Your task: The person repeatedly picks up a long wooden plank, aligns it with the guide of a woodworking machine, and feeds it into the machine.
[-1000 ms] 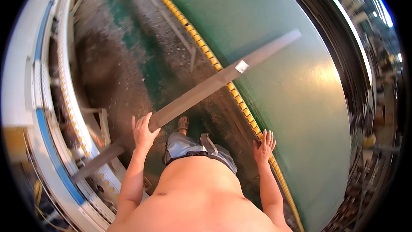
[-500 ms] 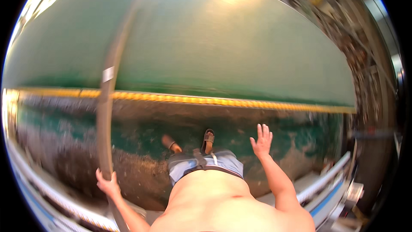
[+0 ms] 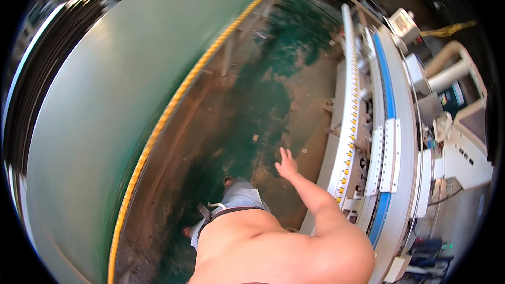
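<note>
Standing beside the long white machine (image 3: pixel 389 142), the person holds the right hand (image 3: pixel 286 164) spread and empty; the left hand is hidden.

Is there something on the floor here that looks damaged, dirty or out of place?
Yes. The green floor is worn to bare brown patches with small scraps scattered beside the machine, near the empty, open right hand. The yellow line looks intact.

A worn green floor (image 3: pixel 273 100) fills the middle, a yellow stripe (image 3: pixel 173 105) runs from twelve toward seven o'clock, and a white-and-blue machine (image 3: pixel 389 142) stands at three o'clock.
</note>
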Demonstrator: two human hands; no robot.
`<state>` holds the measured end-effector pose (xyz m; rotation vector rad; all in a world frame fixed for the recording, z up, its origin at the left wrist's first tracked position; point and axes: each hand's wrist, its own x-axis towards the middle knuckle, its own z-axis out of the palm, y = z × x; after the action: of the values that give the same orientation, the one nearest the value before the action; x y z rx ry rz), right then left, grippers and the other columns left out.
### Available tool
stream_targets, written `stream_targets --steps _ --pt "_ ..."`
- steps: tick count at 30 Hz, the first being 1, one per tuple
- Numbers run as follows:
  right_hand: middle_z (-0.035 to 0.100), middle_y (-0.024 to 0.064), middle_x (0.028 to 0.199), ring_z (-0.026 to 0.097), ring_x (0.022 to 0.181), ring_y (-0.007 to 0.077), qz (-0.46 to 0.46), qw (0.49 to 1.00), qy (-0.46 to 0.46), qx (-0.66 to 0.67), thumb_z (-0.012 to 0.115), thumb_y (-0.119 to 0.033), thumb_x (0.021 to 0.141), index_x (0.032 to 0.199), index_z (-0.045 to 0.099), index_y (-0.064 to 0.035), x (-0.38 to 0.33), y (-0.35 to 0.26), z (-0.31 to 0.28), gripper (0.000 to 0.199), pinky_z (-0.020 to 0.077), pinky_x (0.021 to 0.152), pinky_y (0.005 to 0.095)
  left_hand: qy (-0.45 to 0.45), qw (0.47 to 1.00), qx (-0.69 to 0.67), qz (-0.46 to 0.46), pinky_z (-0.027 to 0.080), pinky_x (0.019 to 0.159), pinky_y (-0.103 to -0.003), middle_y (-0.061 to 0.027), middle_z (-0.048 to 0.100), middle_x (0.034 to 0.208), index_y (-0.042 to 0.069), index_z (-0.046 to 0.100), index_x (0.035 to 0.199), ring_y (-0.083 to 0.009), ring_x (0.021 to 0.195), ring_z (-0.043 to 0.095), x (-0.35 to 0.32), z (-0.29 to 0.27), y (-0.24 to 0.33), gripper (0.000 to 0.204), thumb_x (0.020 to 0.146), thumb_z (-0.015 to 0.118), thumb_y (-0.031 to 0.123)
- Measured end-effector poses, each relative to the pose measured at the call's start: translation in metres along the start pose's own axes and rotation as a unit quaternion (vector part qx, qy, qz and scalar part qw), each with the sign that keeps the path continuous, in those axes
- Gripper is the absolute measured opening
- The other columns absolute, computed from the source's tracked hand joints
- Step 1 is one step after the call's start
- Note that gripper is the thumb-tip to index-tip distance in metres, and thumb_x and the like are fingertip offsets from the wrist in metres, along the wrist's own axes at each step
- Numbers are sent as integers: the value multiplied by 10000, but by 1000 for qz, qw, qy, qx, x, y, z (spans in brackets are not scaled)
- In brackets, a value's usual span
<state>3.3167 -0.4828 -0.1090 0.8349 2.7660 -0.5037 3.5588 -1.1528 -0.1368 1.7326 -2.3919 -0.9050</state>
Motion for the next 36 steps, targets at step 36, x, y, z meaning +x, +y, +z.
stream_targets --steps 36 --pt "637 207 1063 612 963 377 466 832 59 295 670 -322 767 1036 633 -44 483 133 -90 388 498 779 445 -451 678 385 434 526 723 -396 -138 708 796 10 733 861 -272 778 689 -351 874 1058 354 788 652 346"
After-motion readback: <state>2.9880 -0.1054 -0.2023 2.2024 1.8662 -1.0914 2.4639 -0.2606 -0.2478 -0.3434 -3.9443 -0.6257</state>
